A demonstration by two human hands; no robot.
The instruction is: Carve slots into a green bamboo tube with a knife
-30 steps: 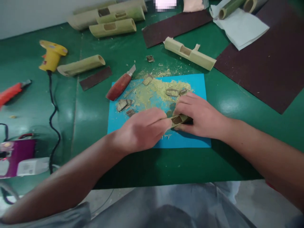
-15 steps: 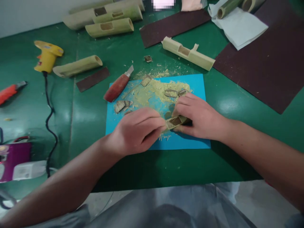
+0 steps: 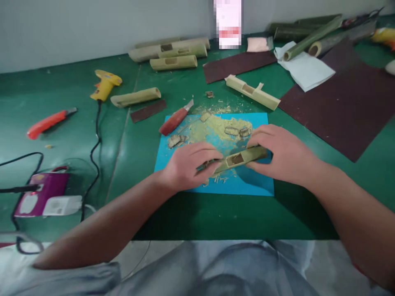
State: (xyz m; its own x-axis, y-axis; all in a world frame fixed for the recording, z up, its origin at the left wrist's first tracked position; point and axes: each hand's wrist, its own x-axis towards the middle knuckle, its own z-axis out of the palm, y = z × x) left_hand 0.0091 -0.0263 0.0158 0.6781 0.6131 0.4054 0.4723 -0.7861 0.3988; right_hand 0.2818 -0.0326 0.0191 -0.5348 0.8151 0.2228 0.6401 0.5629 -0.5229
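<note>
A short bamboo piece (image 3: 251, 155) with a rectangular opening cut in its upper side is held level over a blue sheet (image 3: 259, 187). My right hand (image 3: 284, 154) grips its right end between thumb and fingers. Around the left end, my left hand (image 3: 193, 166) is closed; a narrow dark edge shows between its thumb and fingers, and I cannot make out what it is. Pale yellow shavings (image 3: 212, 127) and several small sandpaper-like scraps (image 3: 231, 131) lie on the sheet beyond my hands. A red-handled knife (image 3: 175, 121) rests across the sheet's left back corner.
Several cut bamboo tubes (image 3: 173, 62) lie along the wall. Another notched bamboo piece (image 3: 262, 96) sits behind the sheet, near dark brown sandpaper (image 3: 342, 119). At left are a yellow corded tool (image 3: 105, 86), an orange utility knife (image 3: 47, 123) and a purple box (image 3: 55, 185) with cables.
The view has tilted up, showing more wall and table. My right hand has moved outward along the bamboo piece, so more of its right part shows. My left hand remains at the left end.
</note>
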